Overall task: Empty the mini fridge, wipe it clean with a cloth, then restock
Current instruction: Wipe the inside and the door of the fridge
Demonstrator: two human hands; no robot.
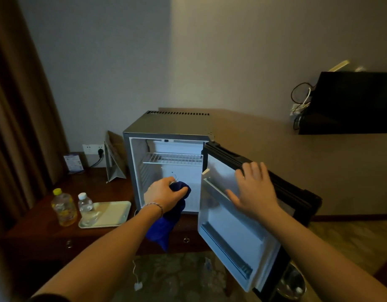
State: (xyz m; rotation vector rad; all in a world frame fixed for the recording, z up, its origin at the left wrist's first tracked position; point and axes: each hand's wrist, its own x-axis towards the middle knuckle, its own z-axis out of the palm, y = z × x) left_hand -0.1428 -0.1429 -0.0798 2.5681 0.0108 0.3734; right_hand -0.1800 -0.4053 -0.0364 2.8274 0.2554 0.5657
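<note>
A small silver-grey box-shaped mini fridge point(166, 125) stands on a dark reddish-brown wooden tabletop point(46, 216), toward its right end and against the back edge by the wall. Its door point(236, 232) hangs wide open to the right, showing a white plastic inner lining with moulded racks. The fridge's white interior holds no items; one white wire shelf point(173, 158) spans the upper part. A row of vent slots runs along the back of the fridge's top. No brand name can be read on it.

The person's left hand point(164, 194) reaches into the lower compartment, fingers clenched around a bunched deep-blue cloth point(166, 223); the loose end of the cloth hangs down past the front edge of the tabletop. A thin bracelet circles that wrist. The right hand point(253, 188) lies flat on the inside of the door near its top edge, fingers released and spread.

Toward the tabletop's left front sits a pale cream rectangular plastic tray point(114, 212). A clear plastic water bottle with a white cap point(86, 207) stands on the tray's left end. Just left of the tray stands a clear bottle of yellow drink with a yellow cap point(64, 209); its label is too blurred to read. At the back edge, a folded card stand point(115, 156) leans beside the fridge, and a small blue-and-white printed card point(73, 163) stands farther left; its writing is illegible.
</note>
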